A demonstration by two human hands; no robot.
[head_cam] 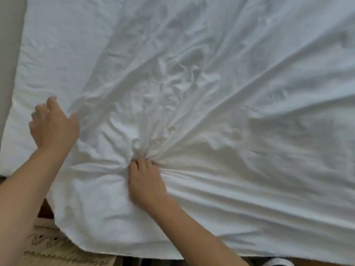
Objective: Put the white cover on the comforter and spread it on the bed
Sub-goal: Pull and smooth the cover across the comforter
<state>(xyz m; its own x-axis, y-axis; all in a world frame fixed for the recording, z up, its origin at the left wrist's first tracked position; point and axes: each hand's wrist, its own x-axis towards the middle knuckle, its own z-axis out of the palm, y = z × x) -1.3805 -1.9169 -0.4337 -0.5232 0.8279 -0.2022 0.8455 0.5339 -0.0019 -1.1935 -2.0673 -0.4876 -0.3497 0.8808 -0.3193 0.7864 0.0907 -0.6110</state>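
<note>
1. Nearest the viewer, a patterned rug (57, 252) is seen on the floor below the bed's near edge, and a dark-and-white striped item (278, 263), too cropped to identify, shows at the bottom edge.
2. The near hem of the white cover (230, 93) hangs just over that edge, with a rounded corner at the lower left.
3. A bunch of the fabric is gripped by the right hand (147, 181), fingers curled into it; creases radiate from that pinch toward the far right.
4. The left hand (52, 125) is held over the cover near its left side, fingers loosely spread, nothing clasped; contact cannot be confirmed because of blur.
5. The cover is spread across nearly the whole bed, so the task is judged well advanced. Whether the comforter is fully inside cannot be told; only white fabric shows.
6. Smoothing is judged still to be done: heavy wrinkles remain across the middle and far areas.
7. At the far left, a grey wall (10, 35) runs close beside the bed, which may hamper access there.
</note>
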